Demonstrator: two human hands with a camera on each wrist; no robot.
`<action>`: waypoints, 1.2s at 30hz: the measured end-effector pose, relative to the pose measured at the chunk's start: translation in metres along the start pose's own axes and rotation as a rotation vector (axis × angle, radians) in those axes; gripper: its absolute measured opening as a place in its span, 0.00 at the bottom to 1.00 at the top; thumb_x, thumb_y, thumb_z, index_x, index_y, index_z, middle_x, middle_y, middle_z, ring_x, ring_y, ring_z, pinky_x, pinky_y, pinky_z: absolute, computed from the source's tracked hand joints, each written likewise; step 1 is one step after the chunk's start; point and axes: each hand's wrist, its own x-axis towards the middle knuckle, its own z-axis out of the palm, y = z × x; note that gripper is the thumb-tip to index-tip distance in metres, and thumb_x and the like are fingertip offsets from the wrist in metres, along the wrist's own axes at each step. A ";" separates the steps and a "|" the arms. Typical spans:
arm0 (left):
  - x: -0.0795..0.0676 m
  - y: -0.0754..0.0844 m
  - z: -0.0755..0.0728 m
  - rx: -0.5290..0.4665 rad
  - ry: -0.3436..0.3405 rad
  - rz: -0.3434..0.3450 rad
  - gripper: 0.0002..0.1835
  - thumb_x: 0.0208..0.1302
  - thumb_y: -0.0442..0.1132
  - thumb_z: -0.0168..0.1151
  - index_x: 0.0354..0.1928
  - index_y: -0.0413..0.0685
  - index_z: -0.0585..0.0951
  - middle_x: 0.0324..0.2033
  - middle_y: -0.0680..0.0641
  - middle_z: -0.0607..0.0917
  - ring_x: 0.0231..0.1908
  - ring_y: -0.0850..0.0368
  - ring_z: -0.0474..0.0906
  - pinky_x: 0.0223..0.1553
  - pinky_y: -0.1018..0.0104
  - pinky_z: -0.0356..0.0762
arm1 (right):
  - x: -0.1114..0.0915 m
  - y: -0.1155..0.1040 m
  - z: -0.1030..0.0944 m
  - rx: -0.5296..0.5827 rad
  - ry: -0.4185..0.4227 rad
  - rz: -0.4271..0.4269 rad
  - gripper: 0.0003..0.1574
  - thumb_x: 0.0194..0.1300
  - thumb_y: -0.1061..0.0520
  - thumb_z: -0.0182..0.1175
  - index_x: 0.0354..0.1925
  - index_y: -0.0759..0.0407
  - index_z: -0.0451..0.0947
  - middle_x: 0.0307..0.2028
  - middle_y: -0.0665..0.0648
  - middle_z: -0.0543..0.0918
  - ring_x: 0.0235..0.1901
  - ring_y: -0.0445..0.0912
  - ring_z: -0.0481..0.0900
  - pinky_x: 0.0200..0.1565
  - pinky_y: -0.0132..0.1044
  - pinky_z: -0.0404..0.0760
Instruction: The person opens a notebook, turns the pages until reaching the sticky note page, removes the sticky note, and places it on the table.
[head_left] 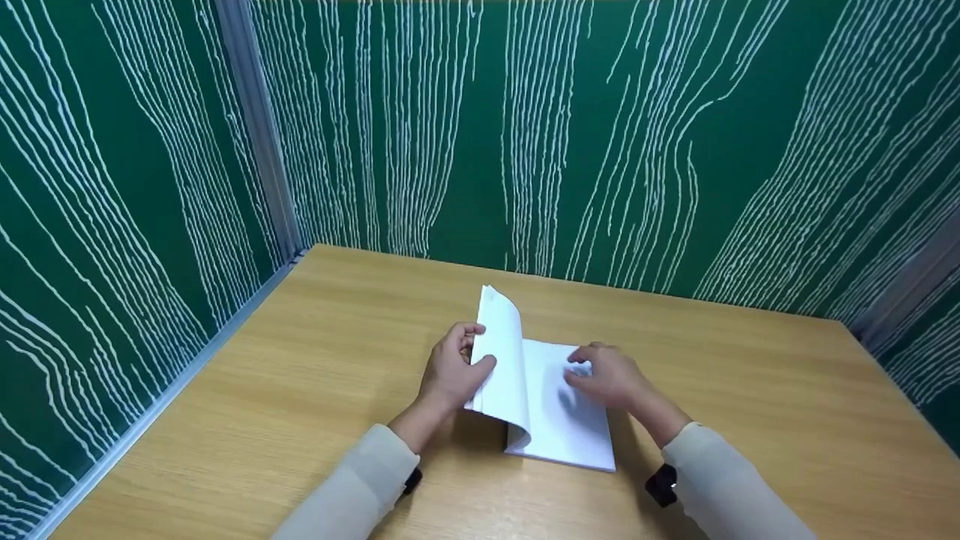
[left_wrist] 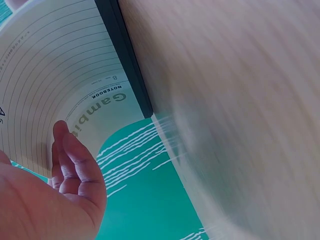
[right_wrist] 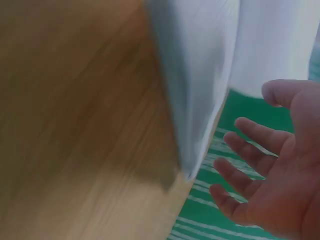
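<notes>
A notebook (head_left: 570, 420) lies on the table, its front cover and some leaves lifted up and curving to the left. My left hand (head_left: 454, 371) grips the outer edge of the raised part, thumb on the white page and fingers behind the cover. In the left wrist view the notebook's cover (left_wrist: 75, 65) shows printed lines, the words "Gambit" and "NOTEBOOK", and a dark spine (left_wrist: 127, 60). Over the right-hand page hovers my right hand (head_left: 607, 375), its fingers loosely bent and apart with nothing between them. In the right wrist view that hand (right_wrist: 280, 165) is beside the notebook's edge.
The notebook rests on a wooden table (head_left: 330, 322). Green panels (head_left: 472, 150) with white wavy lines stand behind the table and along its sides, joined by a grey post (head_left: 259, 112) at the back left corner. Dark devices (head_left: 661, 486) sit at both wrists.
</notes>
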 end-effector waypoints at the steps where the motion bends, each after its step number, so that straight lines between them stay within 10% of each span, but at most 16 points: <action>1: 0.000 0.000 0.000 0.003 -0.002 0.000 0.21 0.59 0.38 0.65 0.54 0.50 0.74 0.42 0.52 0.83 0.40 0.55 0.76 0.45 0.59 0.73 | 0.000 0.004 0.000 -0.014 -0.010 0.020 0.22 0.63 0.50 0.63 0.51 0.61 0.81 0.50 0.61 0.79 0.51 0.57 0.75 0.52 0.56 0.73; 23: 0.000 -0.001 0.000 0.012 0.009 0.017 0.21 0.57 0.37 0.64 0.54 0.47 0.75 0.40 0.51 0.81 0.35 0.56 0.71 0.39 0.60 0.70 | 0.003 0.029 0.001 -0.180 -0.115 0.076 0.38 0.63 0.47 0.65 0.65 0.63 0.69 0.63 0.67 0.69 0.63 0.66 0.57 0.56 0.70 0.55; 36: 0.001 -0.003 -0.001 0.028 -0.006 0.021 0.21 0.57 0.37 0.63 0.54 0.47 0.74 0.40 0.52 0.82 0.35 0.56 0.72 0.40 0.60 0.70 | 0.002 0.028 0.005 -0.197 -0.063 0.049 0.35 0.62 0.49 0.66 0.62 0.64 0.72 0.62 0.67 0.71 0.53 0.62 0.64 0.50 0.61 0.63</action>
